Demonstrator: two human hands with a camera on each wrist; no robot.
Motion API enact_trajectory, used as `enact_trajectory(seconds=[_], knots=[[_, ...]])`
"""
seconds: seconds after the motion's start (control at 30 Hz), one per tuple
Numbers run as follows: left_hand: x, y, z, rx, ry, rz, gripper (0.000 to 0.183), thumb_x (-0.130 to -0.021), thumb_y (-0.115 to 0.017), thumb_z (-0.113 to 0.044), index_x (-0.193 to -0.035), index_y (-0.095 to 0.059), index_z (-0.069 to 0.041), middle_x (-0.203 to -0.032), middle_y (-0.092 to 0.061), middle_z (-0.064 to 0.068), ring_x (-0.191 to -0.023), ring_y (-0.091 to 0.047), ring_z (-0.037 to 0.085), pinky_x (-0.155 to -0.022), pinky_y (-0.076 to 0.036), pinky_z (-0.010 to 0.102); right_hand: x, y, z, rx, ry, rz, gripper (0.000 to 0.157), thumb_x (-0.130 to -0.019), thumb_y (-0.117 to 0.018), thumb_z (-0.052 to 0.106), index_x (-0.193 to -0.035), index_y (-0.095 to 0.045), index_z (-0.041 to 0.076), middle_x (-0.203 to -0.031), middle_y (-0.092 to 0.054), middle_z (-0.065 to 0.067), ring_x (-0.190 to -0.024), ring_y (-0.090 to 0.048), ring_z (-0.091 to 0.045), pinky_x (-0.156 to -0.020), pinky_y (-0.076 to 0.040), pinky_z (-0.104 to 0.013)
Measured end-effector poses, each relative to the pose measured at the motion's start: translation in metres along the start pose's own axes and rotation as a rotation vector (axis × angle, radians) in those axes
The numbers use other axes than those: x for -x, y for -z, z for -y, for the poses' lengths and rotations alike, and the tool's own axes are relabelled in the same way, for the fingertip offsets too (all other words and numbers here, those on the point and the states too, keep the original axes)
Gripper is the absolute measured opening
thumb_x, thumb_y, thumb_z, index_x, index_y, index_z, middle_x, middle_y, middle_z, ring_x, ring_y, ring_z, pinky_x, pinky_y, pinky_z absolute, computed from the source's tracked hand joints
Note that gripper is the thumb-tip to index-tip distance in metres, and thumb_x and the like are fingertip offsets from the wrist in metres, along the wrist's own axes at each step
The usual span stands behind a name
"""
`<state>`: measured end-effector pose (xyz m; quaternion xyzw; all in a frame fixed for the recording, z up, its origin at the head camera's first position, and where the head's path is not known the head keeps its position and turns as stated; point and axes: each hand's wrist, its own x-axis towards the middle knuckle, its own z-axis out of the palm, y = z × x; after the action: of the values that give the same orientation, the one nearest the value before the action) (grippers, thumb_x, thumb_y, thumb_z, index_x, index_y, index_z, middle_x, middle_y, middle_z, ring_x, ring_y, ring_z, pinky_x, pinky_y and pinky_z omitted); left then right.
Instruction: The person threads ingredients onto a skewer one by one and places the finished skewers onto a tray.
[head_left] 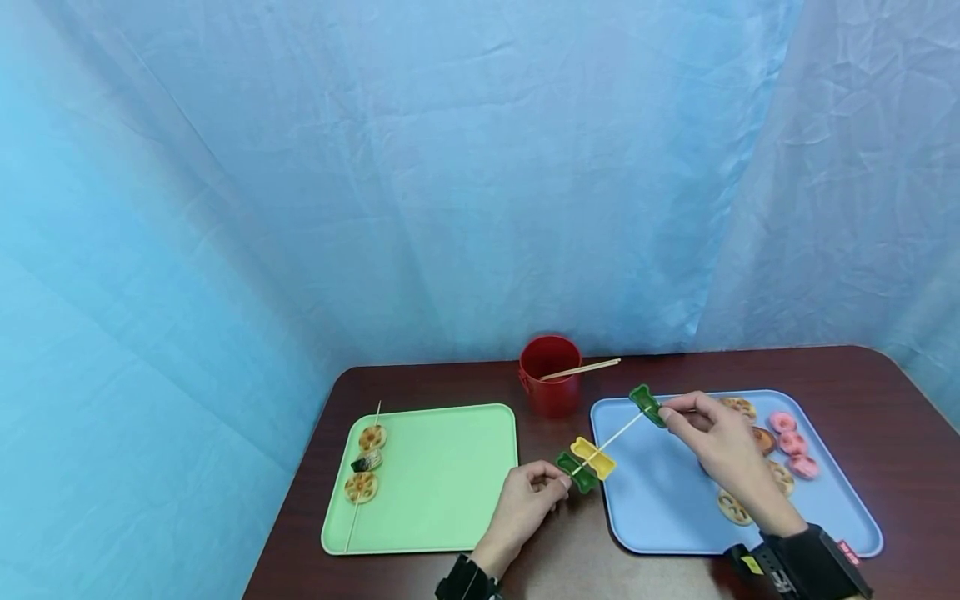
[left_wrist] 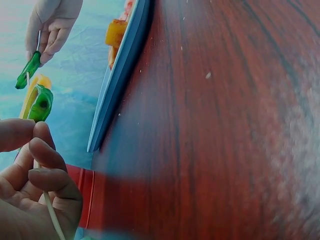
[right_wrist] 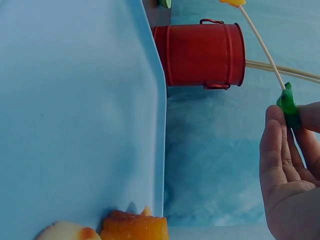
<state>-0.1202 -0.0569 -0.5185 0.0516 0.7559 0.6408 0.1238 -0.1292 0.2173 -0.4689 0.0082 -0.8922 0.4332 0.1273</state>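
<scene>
My left hand (head_left: 523, 502) grips a thin wooden skewer (head_left: 621, 430) near its lower end, between the two trays; the stick's tail passes below the fingers in the left wrist view. Close above these fingers, a green pepper piece (head_left: 576, 472) and a yellow pepper piece (head_left: 592, 458) are threaded side by side. At the far end of the skewer, over the blue tray's near-left corner, my right hand (head_left: 723, 450) pinches another green pepper piece (right_wrist: 288, 106) between thumb and fingers. The skewer's tip meets this piece in the right wrist view.
The blue tray (head_left: 652, 517) bears round slices, a corn chunk (right_wrist: 135, 226) and pink rings (head_left: 792, 443), partly behind my right arm. On the green tray (head_left: 442, 475) lies a loaded skewer (head_left: 362, 487). A red bucket (head_left: 551, 392) with sticks stands behind, between the trays.
</scene>
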Motion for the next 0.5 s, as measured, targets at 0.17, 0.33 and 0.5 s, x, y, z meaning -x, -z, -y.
enact_trajectory(seconds=[0.17,0.33,0.5], knots=[[-0.001,-0.001,0.001,-0.003,0.001,-0.011,0.014,-0.085,-0.069,-0.017,-0.086,-0.071,-0.003,-0.069,-0.064,-0.001,-0.058,-0.054,0.015,-0.049,-0.044,0.025,0.001,-0.002,0.001,0.006,0.044,0.002,0.029,-0.093,-0.059,0.039,-0.105,-0.068,0.013,-0.102,-0.067,-0.003,-0.083,-0.064,0.002,-0.064,-0.053,-0.020],[-0.002,-0.001,-0.002,0.007,0.008,-0.006,0.013,-0.084,-0.070,-0.018,-0.085,-0.071,-0.005,-0.069,-0.064,-0.002,-0.059,-0.054,0.015,-0.051,-0.043,0.023,0.004,-0.006,0.004,0.012,0.037,0.023,0.030,-0.093,-0.059,0.039,-0.104,-0.068,0.013,-0.100,-0.068,-0.002,-0.082,-0.065,-0.002,-0.065,-0.053,-0.021],[-0.002,-0.002,-0.005,0.013,-0.008,-0.006,0.013,-0.084,-0.070,-0.018,-0.084,-0.071,-0.004,-0.069,-0.063,0.000,-0.058,-0.053,0.013,-0.050,-0.042,0.020,0.006,-0.012,0.007,-0.015,0.020,0.034,0.028,-0.093,-0.060,0.040,-0.102,-0.068,0.015,-0.101,-0.068,0.001,-0.084,-0.065,-0.002,-0.067,-0.054,-0.022]])
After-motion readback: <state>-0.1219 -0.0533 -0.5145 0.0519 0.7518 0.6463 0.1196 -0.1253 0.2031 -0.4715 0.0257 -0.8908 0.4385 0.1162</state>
